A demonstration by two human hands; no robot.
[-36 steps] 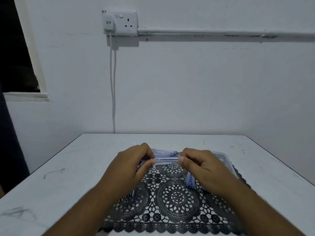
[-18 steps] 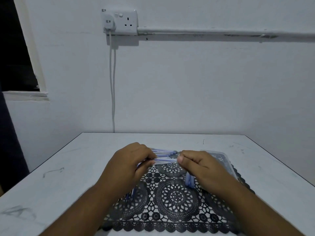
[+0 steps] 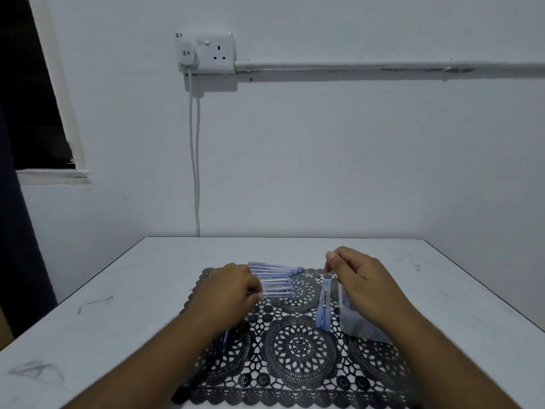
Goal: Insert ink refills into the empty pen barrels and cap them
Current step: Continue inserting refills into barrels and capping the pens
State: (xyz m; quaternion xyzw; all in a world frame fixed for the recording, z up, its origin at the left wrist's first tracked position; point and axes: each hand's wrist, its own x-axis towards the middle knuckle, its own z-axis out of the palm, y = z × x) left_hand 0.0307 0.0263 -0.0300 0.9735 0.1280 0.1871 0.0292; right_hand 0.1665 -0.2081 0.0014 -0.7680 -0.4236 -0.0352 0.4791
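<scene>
Here a black lace mat (image 3: 298,349) covers the white table (image 3: 124,290); left grip (image 3: 228,286) holds a pen (image 3: 277,294), right grip (image 3: 358,274) unclear

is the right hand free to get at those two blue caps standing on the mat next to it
Probably yes. The right hand hovers just right of the blue caps on the lace mat, nothing between them. Whether its curled fingers already pinch something small is unclear.
</scene>
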